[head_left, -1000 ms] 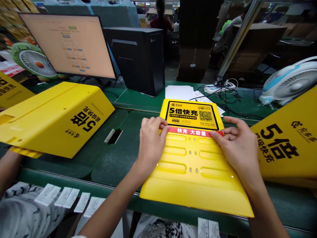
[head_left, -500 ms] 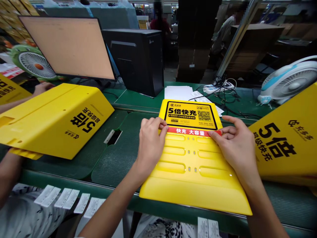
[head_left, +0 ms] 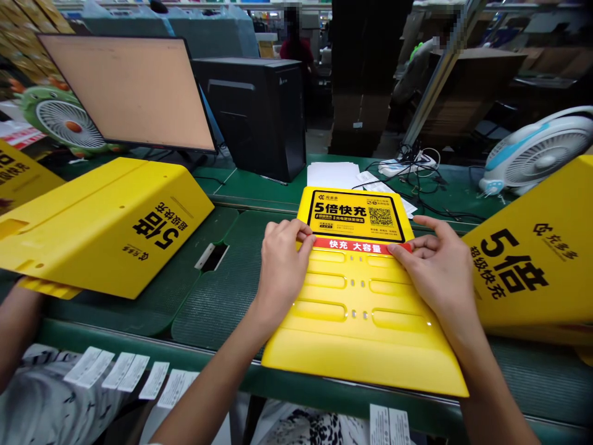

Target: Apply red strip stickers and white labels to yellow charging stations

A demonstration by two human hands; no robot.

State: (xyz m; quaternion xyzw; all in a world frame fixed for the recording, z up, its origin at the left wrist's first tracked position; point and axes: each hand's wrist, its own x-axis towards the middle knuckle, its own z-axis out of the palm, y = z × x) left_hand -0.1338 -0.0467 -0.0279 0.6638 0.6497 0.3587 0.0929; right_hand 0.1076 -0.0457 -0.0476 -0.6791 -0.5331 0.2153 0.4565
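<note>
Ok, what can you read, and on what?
"快充 大容量": red strip
"充多多": framed sticker, left case, right case
"5倍快充": framed sticker
"5倍": both cases
"超级快充": both cases
Finer print, white labels, computer: too small
Far-left case: cut off
Screen: too faint

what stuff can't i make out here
Red strip, head view: ends partly covered by the left hand and right hand.
Black-framed label, head view: smallest print too small.
Rightmost yellow housing, head view: cut off by the right edge.
Monitor, head view: faint text too small.
</note>
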